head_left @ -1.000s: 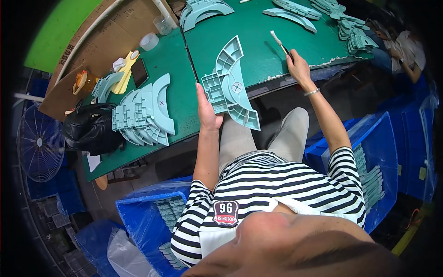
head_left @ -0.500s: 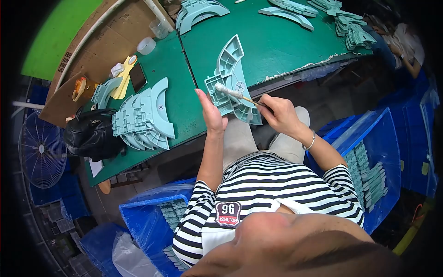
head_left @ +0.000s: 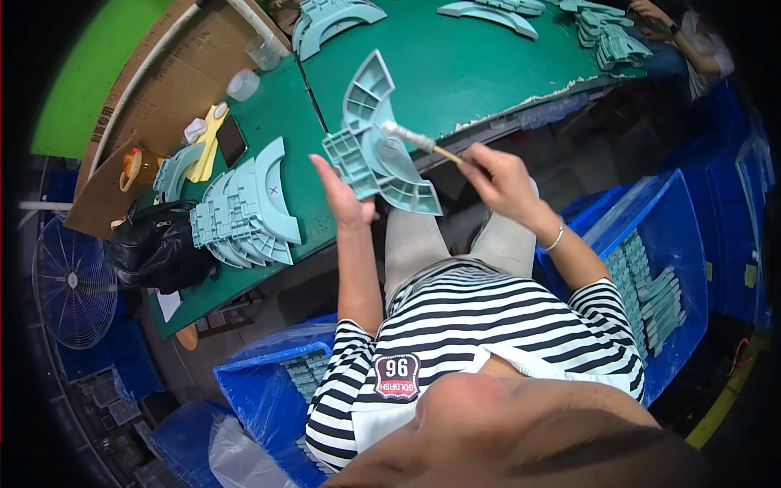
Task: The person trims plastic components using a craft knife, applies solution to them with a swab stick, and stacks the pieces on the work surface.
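A curved light-teal plastic part (head_left: 366, 159), ribbed and with a block-shaped grid on one side, is tilted up over the table edge. My left hand (head_left: 350, 203) grips it by its lower left side, thumb raised and the other fingers partly hidden behind it. Between the fingertips of my right hand (head_left: 503, 180) is a thin wooden stick swab (head_left: 419, 141) with a white wrapped head. The swab head overlaps the upper right edge of the part, near a faint round mark; whether it touches the surface I cannot tell.
Similar parts (head_left: 248, 207) lie stacked on the green table (head_left: 277, 122), beside a black bag (head_left: 159, 244), a phone (head_left: 233, 142) and a clear cup (head_left: 242, 84). Blue bins (head_left: 679, 244) holding teal pieces flank me. A fan (head_left: 73, 285) stands left; another person (head_left: 700, 53) sits far right.
My left hand has moved left with the part, turning it slightly. My right hand has shifted a little, and the swab head is higher on the part. The dark cross on it shows less clearly.
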The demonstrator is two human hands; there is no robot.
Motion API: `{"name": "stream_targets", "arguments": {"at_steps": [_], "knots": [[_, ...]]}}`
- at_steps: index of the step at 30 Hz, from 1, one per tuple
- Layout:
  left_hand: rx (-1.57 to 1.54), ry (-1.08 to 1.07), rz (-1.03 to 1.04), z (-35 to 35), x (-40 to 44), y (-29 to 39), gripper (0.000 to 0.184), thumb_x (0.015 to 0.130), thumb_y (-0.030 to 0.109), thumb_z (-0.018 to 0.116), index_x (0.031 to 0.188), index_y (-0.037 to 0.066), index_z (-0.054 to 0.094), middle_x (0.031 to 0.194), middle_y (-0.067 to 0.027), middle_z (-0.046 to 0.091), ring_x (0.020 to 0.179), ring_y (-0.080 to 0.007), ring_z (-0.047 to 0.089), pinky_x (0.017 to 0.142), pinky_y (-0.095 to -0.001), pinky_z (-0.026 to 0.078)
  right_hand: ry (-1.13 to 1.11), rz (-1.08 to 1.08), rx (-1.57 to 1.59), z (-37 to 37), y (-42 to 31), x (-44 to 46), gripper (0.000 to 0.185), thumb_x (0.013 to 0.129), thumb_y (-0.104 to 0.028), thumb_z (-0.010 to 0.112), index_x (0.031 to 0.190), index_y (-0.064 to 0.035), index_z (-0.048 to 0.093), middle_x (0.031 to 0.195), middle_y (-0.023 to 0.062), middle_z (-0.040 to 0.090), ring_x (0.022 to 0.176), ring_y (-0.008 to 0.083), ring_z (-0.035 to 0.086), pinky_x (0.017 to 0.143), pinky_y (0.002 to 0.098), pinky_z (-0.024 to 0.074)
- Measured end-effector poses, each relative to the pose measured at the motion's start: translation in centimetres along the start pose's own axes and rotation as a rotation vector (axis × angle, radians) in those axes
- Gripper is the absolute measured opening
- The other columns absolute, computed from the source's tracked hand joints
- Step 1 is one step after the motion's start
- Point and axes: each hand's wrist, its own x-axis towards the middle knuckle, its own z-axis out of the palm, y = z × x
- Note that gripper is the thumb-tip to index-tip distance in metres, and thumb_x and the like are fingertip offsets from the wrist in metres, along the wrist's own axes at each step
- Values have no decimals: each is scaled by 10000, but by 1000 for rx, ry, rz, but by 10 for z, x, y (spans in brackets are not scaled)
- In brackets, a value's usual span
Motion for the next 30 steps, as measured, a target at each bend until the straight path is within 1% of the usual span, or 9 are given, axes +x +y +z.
{"name": "stream_targets", "arguments": {"at_steps": [1, 2, 5, 6, 9, 15, 22, 25, 30], "knots": [[-30, -38, -26, -8, 5, 5, 652, 967, 572, 336, 1289, 21, 472, 1252, -104, 562, 1120, -234, 566, 978, -397, 447, -4, 0, 4, -8, 1, 0, 83, 844, -107, 617, 881, -39, 584, 687, 142, 556, 616, 309, 569, 540, 372, 427], [-73, 18, -62, -13, 11, 8, 680, 936, 613, 373, 1265, 30, 488, 1180, -109, 589, 1056, -255, 592, 896, -392, 499, -1, -42, 0, -13, 5, -1, 94, 841, -105, 620, 901, -37, 594, 711, 143, 565, 637, 307, 574, 557, 368, 434], [-246, -47, -200, -51, 29, 2, 744, 890, 668, 413, 1219, 7, 506, 1073, -134, 606, 877, -257, 612, 707, -399, 552, -100, -109, -17, -23, 18, -9, 125, 823, -86, 623, 933, -28, 612, 761, 130, 594, 689, 300, 595, 603, 364, 459], [-289, -70, -261, -46, 30, 4, 776, 856, 706, 434, 1185, 9, 518, 918, -137, 574, 712, -234, 550, 558, -384, 537, -135, -132, -4, -22, 20, -13, 123, 819, -83, 623, 929, -28, 613, 759, 125, 597, 691, 298, 598, 606, 365, 462], [-412, -345, -359, -25, 16, 5, 760, 865, 697, 429, 1217, 28, 517, 830, -124, 519, 657, -211, 488, 540, -384, 524, -224, -147, 2, -20, 19, -19, 117, 791, -77, 632, 898, -35, 612, 756, 105, 606, 698, 287, 602, 605, 368, 465], [-590, -540, -429, -28, 21, -10, 727, 893, 660, 425, 1315, 70, 484, 807, -110, 463, 676, -203, 468, 576, -382, 506, -296, -223, 38, -3, 24, -18, 106, 751, -45, 623, 851, -23, 596, 710, 112, 573, 642, 284, 579, 554, 366, 431], [-683, -604, -434, -34, 24, -11, 698, 896, 644, 443, 1307, 83, 501, 802, -100, 454, 691, -202, 470, 617, -386, 491, -407, -161, 173, -9, 20, -28, 90, 788, -86, 615, 815, -39, 542, 637, 117, 541, 577, 305, 549, 524, 380, 399], [-691, -582, -454, -30, 22, -19, 700, 893, 647, 446, 1306, 85, 504, 803, -98, 455, 693, -201, 468, 612, -379, 483, -318, -151, 149, 2, 23, -25, 94, 803, -99, 609, 822, -37, 540, 644, 128, 545, 576, 309, 548, 522, 383, 396], [-688, -578, -463, -34, 24, -19, 701, 886, 651, 453, 1300, 88, 506, 803, -96, 452, 689, -200, 459, 614, -379, 476, -390, -128, 209, 0, 26, -28, 79, 811, -89, 592, 838, -29, 548, 646, 141, 527, 558, 297, 537, 515, 376, 386]]}}
